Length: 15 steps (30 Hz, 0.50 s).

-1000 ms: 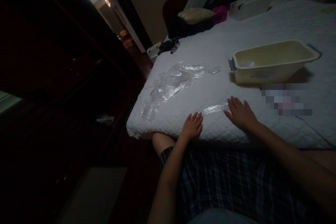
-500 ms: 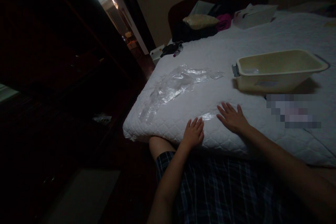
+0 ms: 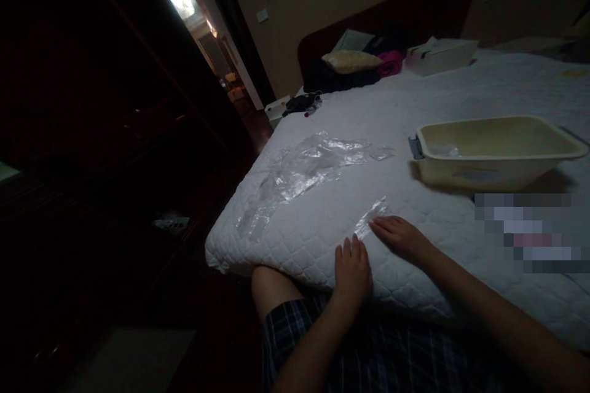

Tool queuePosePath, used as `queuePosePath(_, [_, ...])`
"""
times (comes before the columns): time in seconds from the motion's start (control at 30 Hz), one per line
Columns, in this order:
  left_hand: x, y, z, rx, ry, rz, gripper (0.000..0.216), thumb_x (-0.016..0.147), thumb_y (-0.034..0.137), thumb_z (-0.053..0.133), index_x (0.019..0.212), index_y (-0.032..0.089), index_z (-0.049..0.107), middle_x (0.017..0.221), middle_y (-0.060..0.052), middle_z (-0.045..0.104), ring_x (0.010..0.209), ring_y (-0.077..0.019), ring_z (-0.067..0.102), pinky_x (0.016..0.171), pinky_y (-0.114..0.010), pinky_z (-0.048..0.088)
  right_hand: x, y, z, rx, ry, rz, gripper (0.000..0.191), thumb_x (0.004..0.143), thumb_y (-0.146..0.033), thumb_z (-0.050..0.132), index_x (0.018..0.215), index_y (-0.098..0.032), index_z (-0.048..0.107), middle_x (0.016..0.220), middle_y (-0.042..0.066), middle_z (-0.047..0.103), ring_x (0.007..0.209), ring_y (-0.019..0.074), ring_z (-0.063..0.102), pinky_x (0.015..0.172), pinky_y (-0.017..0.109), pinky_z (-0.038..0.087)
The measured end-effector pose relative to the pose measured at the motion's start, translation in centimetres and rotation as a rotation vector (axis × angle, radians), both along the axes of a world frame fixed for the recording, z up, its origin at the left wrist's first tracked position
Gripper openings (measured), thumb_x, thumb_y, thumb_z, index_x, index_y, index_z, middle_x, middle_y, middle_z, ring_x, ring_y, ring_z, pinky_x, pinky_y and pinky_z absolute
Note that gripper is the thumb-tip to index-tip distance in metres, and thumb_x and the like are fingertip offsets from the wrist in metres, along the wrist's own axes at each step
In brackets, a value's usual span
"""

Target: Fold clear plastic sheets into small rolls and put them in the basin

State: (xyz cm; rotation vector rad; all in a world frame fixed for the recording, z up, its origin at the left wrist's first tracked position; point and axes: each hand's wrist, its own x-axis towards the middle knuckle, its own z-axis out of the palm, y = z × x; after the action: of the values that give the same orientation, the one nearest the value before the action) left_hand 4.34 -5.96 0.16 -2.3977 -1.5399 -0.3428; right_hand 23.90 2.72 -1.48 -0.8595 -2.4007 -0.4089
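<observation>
the left hand (image 3: 353, 270) lay flat on the near edge of the white quilted bed (image 3: 415, 104), fingers stretched out and close together, gripping nothing. the right hand (image 3: 401, 236) rested palm down just beside it, fingers straight and clasping nothing. its fingertips touched the near end of a small strip of clear plastic film (image 3: 372, 216), which lay on the quilt just beyond both hands. farther left on the bed, well apart from the strip, a large crumpled sheet of clear plastic (image 3: 299, 169) was spread out. a cream rectangular plastic tub (image 3: 483, 169) stood beyond the right hand. dark clothes (image 3: 332, 77) and a white box (image 3: 442, 52) sat near the headboard.
</observation>
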Motion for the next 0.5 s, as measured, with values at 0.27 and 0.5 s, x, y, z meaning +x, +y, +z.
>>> queuePosePath(0.27, [-2.6, 1.4, -0.1, 0.272, -0.067, -0.335, 0.026, 0.091, 0.015, 0.049, 0.115, 0.016, 0.058, 0.124, -0.014, 0.064, 0.118, -0.0264, 0.060, 0.073, -0.030, 0.058, 0.5, 0.5, -0.1, -0.059, 0.085, -0.053, 0.024, 0.089, -0.014, 0.050, 0.102, -0.018, 0.069, 0.110, 0.009, 0.071, 0.109, 0.0238, 0.063, 0.087, 0.039, 0.048])
queuePosePath(0.5, [-3.9, 8.7, 0.3, 0.083, -0.111, -0.464, 0.027, 0.093, 0.021, 0.051, 0.119, 0.017, 0.058, 0.129, -0.014, 0.061, 0.122, -0.0228, 0.057, 0.094, -0.039, 0.053, 0.8, 0.4, 0.1, -0.081, 0.150, -0.062, 0.023, 0.091, -0.016, 0.048, 0.101, -0.017, 0.069, 0.106, 0.009, 0.073, 0.104, 0.0248, 0.065, 0.083, 0.040, 0.052])
